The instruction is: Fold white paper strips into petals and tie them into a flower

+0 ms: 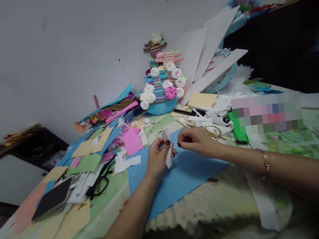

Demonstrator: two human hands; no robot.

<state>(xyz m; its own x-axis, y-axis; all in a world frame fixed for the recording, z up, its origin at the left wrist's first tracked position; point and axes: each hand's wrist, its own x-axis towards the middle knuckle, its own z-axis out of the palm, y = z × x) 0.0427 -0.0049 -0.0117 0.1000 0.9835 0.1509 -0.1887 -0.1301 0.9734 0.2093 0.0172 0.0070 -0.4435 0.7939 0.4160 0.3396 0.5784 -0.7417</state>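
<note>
My left hand (pixel 158 155) is closed around a folded white paper strip (pixel 169 161), which stands upright between thumb and fingers. To the right of it, my right hand (pixel 194 140) has its fingers pinched together; what they hold, if anything, is too small to make out. A small gap separates the two hands. Below both lies a large blue paper sheet (pixel 188 176) on the table. White paper pieces (pixel 127 163) lie left of the sheet, and gold-handled scissors (pixel 214 132) rest just behind my right wrist.
Paper-flower instrument models (pixel 162 105) lean on the wall at the back. A phone (pixel 53 199), coloured paper (pixel 86 163) and a black cord (pixel 102 184) lie on the left. A green object (pixel 238 127) and white paper scraps (pixel 222 106) are on the right.
</note>
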